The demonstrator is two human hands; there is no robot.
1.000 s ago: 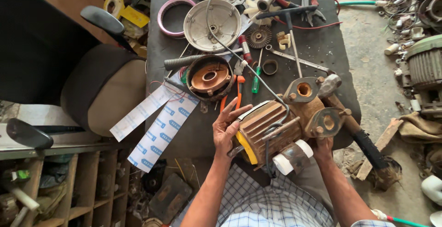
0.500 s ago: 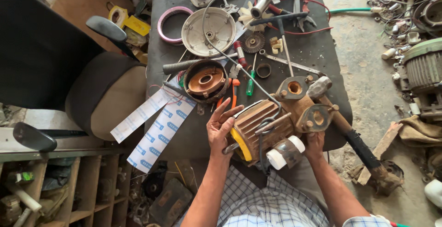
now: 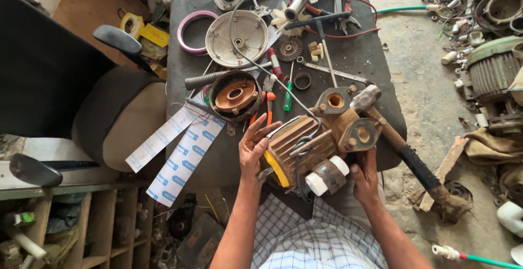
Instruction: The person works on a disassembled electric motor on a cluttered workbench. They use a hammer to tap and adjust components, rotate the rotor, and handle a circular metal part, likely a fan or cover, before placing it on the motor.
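Both hands were on a rusty brown water-pump motor with a ribbed cast housing [image 3: 305, 143], which lay on its side at the near edge of the dark grey bench [image 3: 185, 29], partly overhanging toward the person's lap. The left hand [image 3: 253, 149] pressed flat against the motor's end, fingers spread wide over a yellow band there, not closed around anything. The right hand [image 3: 366, 177] cupped the underside near the round flanged pump ports [image 3: 348, 119], its fingers curled on the casting; how firmly it gripped could not be told. A grey cylindrical capacitor with white end caps [image 3: 327, 175] was strapped to the near side of the housing, and a dark cable looped over the fins.

Judging from this, the step in hand was steadying and turning the motor to get at one face of it, rather than working a fastener: neither hand held a tool. The next move would likely call for a firm two-handed brace, since the body looked heavy and sat close to the edge, where it might roll off.

Close by lay a hammer with a steel head and black-wrapped handle [image 3: 392, 138], touching the pump end, a green-handled screwdriver [image 3: 287, 101], a copper-wound stator in a round shell [image 3: 235, 95] and a pale round end cover [image 3: 237, 37].
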